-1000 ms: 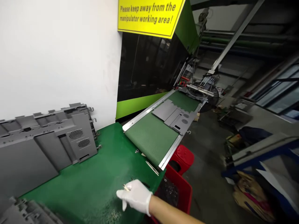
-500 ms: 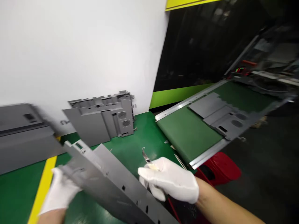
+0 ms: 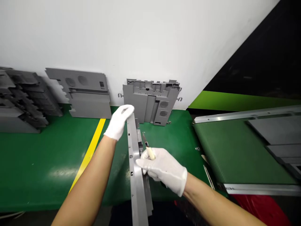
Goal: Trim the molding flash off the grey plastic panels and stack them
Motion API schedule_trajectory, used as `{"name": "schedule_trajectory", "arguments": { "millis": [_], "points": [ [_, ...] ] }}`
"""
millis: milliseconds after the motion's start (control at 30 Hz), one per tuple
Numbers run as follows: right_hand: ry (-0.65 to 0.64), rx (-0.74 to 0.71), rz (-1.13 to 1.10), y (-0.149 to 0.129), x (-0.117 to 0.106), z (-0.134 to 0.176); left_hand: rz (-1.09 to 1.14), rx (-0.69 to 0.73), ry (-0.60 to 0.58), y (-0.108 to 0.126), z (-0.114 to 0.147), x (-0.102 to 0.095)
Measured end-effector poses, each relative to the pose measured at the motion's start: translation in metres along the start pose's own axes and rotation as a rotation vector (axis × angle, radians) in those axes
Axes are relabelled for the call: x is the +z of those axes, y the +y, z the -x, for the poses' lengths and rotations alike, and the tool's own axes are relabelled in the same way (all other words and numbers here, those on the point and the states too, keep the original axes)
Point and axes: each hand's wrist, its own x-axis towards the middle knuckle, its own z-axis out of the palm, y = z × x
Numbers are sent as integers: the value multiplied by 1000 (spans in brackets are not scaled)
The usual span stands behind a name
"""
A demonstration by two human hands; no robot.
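A long grey plastic panel (image 3: 135,175) stands on edge in front of me, running from my body toward the wall. My left hand (image 3: 119,121), in a white glove, has its fingers closed over the panel's far end. On the panel's right side, my gloved right hand (image 3: 162,169) grips a small knife (image 3: 150,153) with a cream handle, its thin blade pointing away from me. The fingers of that hand also lie against the panel, though whether they hold it I cannot tell. The panel's right face is partly hidden by the hand.
Grey moulded panels (image 3: 138,105) lean on the white wall ahead, with another panel (image 3: 90,103) and a stack (image 3: 21,100) farther left. The green tabletop (image 3: 58,150) bears a yellow stripe (image 3: 90,147). At right is a green conveyor belt (image 3: 230,150) carrying a grey panel (image 3: 277,131), above something red (image 3: 261,207).
My view has swung left. The panel has turned from a diagonal to nearly straight ahead, with my left hand now over its far end. The knife stays in my right hand.
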Motion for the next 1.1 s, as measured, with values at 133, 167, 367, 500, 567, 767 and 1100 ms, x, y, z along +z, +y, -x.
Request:
{"name": "schedule_trajectory", "arguments": {
  "millis": [133, 167, 367, 500, 567, 767, 1100],
  "points": [
    [105, -129, 276, 16, -11, 26, 52, 13, -4, 4, -8, 22],
    [167, -181, 380, 22, -14, 38, 91, 2, -9, 0, -8, 25],
    [335, -161, 961, 43, -13, 105, 165, -35, -55, -5, -9, 37],
    [226, -170, 1200, 38, -5, 111, 174, -19, -43, -3, -9, 44],
    [193, -199, 1301, 35, -5, 108, 172, -17, -29, -4, -9, 45],
    [139, -229, 1490, 30, -4, 104, 205, -15, -3, -6, -6, 43],
    [98, -313, 1521, 33, -11, 105, 189, 5, 13, -7, -7, 44]
  ]
}}
